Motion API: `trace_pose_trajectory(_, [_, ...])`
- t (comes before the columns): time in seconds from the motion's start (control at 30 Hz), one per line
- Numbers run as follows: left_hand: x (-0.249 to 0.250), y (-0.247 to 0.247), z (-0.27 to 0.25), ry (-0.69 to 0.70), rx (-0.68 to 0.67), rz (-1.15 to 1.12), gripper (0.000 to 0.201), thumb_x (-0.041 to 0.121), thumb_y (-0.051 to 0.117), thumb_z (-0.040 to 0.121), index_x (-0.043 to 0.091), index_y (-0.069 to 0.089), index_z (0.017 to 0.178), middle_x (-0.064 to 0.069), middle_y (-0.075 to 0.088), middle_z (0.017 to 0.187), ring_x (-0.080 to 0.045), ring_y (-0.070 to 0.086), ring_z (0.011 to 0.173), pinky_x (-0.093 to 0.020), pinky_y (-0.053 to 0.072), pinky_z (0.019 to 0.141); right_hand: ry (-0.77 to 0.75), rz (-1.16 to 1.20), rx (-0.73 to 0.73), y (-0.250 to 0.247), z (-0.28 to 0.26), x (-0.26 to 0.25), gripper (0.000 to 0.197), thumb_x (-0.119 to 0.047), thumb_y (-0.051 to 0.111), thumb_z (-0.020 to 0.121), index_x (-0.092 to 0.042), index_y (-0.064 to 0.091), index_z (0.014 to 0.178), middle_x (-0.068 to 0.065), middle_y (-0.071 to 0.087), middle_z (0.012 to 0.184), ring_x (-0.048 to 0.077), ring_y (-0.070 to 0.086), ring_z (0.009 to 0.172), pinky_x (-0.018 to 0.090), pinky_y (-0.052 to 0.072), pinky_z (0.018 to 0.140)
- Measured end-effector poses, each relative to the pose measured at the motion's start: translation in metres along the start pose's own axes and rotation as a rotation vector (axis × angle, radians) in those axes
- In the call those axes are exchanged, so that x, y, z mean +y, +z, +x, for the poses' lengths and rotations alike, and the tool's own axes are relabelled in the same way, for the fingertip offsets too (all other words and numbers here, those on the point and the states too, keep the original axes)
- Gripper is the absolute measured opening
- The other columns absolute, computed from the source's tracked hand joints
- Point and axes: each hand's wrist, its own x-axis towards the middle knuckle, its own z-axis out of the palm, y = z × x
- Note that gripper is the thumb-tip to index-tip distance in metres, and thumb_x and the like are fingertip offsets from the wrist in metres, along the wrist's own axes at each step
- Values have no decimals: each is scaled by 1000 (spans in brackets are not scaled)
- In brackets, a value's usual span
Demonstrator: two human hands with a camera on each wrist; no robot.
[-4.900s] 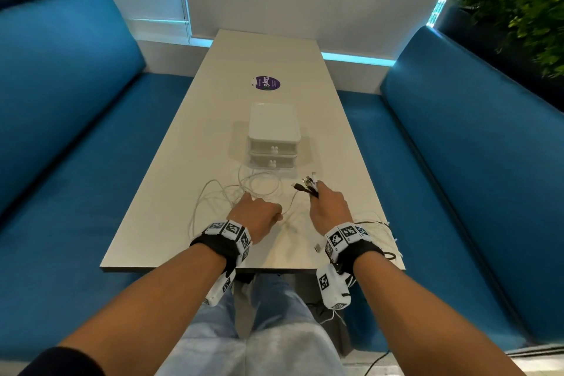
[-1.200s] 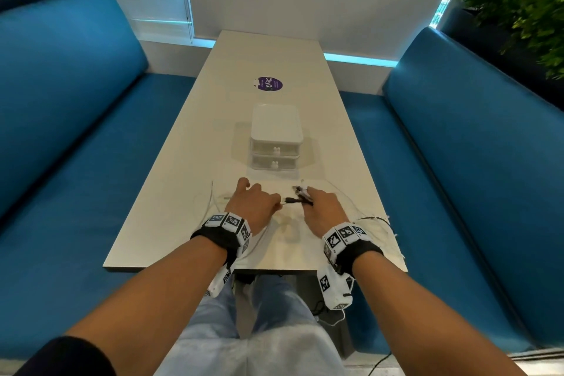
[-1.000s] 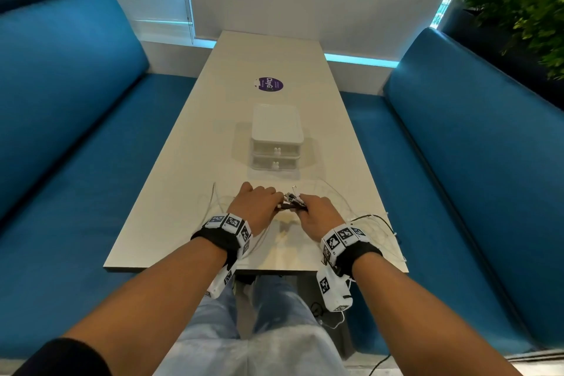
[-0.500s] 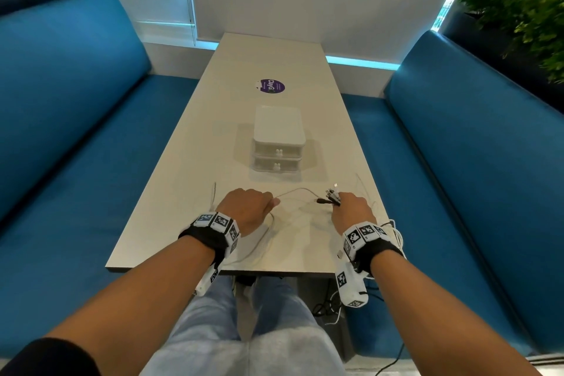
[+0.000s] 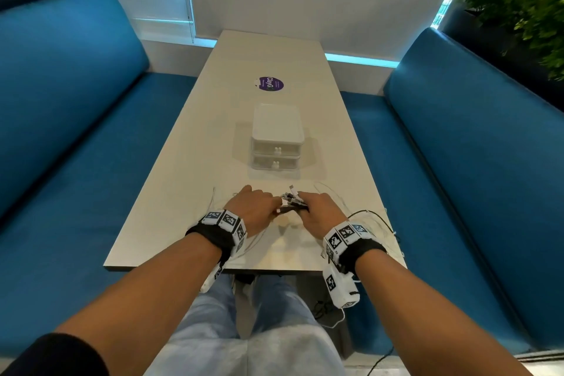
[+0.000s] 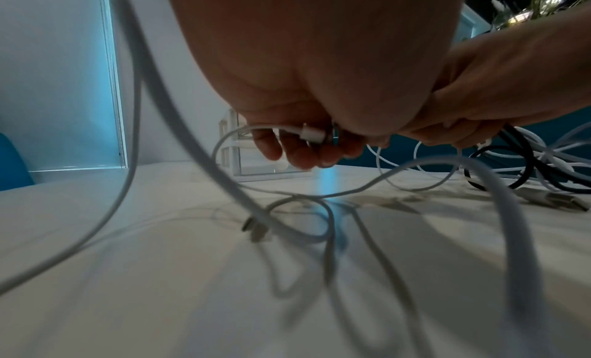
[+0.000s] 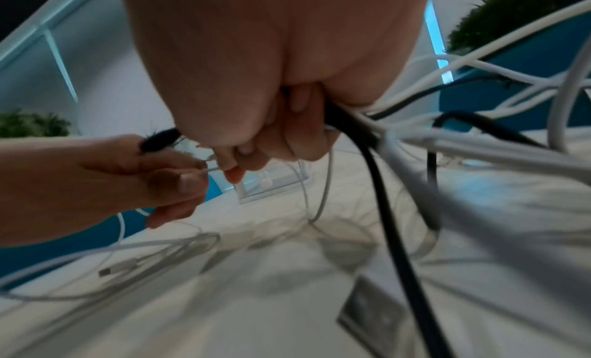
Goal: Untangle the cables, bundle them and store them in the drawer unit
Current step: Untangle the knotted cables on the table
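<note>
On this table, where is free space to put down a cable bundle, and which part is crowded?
Bare table lies beyond the purple sticker, toward the wall, and along both sides of the drawer unit. The near left corner also looks free. It is crowded between the drawer unit and the near edge, where the left hand and right hand hold cables, with loops spreading rightward.

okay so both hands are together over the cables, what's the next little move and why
Probably pass the white cable plug from the left hand into the connector bunch the right hand grips. The hands meet there, while white and black cables lie loose on the pale table.
</note>
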Motion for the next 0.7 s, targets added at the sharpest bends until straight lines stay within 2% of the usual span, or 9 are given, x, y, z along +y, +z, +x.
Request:
trace_pose_trajectory(0.07, [-4,5,0,13,21,49,23,34,37,103,22,54,113,0,63,102,-25,57,97,-38,30,86,68,-124,-16,-2,0,3,21,-21,50,96,-19,63,113,11,67,101,32,64,92,35,50,75])
trace_pose_trajectory(0.17, [-10,9,0,22,-11,68,29,25,44,100,22,48,128,0,60,121,-24,54,109,-40,30,96,157,-347,-99,-7,-5,16,23,-17,41,98,-15,57,114,11,63,108,31,63,96,35,48,75])
trace_pose_trajectory(0.27, [-20,9,-3,41,-42,64,34,17,47,98,21,46,131,-1,56,127,-23,52,114,-39,32,98,270,-424,-119,-14,-14,32,23,-14,39,98,-15,55,114,9,62,111,28,62,99,34,44,75])
trace_pose_trajectory(0.4, [-29,9,-8,23,-76,69,27,18,46,97,21,52,124,-1,55,121,-23,52,109,-37,32,95,397,-381,-21,-17,-16,37,23,-14,37,98,-15,54,114,9,61,106,29,62,96,35,46,73])
trace_pose_trajectory(0.5, [-28,9,-9,9,-82,16,26,15,44,97,20,53,122,-2,54,119,-23,54,105,-34,33,90,395,-251,69,-16,-12,30,21,-17,38,99,-15,51,115,12,61,103,33,62,92,37,47,72])
trace_pose_trajectory(0.6, [-24,10,-11,-20,-90,-42,30,8,42,97,18,53,122,-3,52,119,-27,54,98,-29,30,79,296,-133,141,-15,-9,18,23,-21,42,100,-16,51,120,16,64,100,38,62,90,38,48,71])
trace_pose_trajectory(0.7, [-26,7,-11,-51,-113,-120,33,4,43,94,18,53,123,-4,51,119,-31,56,92,-33,39,76,185,-41,96,-11,-8,11,22,-24,46,100,-16,55,119,16,66,97,36,63,85,40,53,72])
